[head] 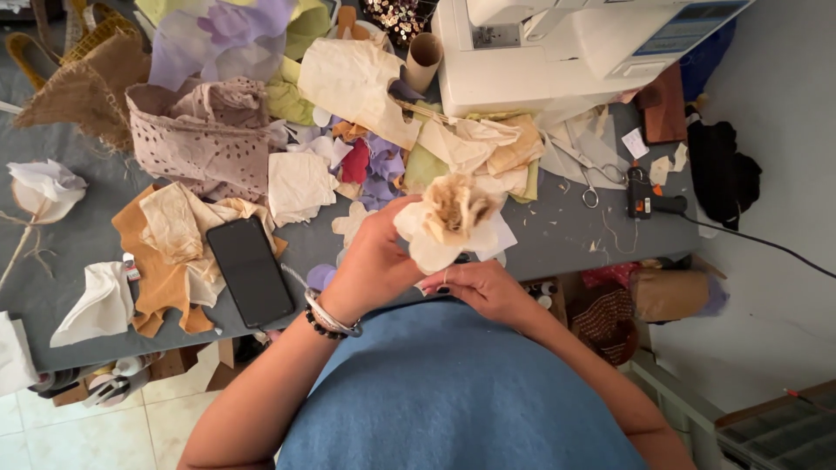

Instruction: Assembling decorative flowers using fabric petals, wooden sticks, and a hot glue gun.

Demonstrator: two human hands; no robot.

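Fabric scraps (300, 178) crowding; bare table (557, 235) rightward.

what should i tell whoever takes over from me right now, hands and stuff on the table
Left hand: grips the cream fabric flower from the side, bracelets on the wrist.
Right hand: under the flower, pinching its base.
Flower: held above the grey table edge; petals layered, frayed tan centre in place.
Nearby: scissors and glue gun to the right, phone to the left, fabric scraps behind, sewing machine at the back.
Left: whether the base is fixed cannot be seen.
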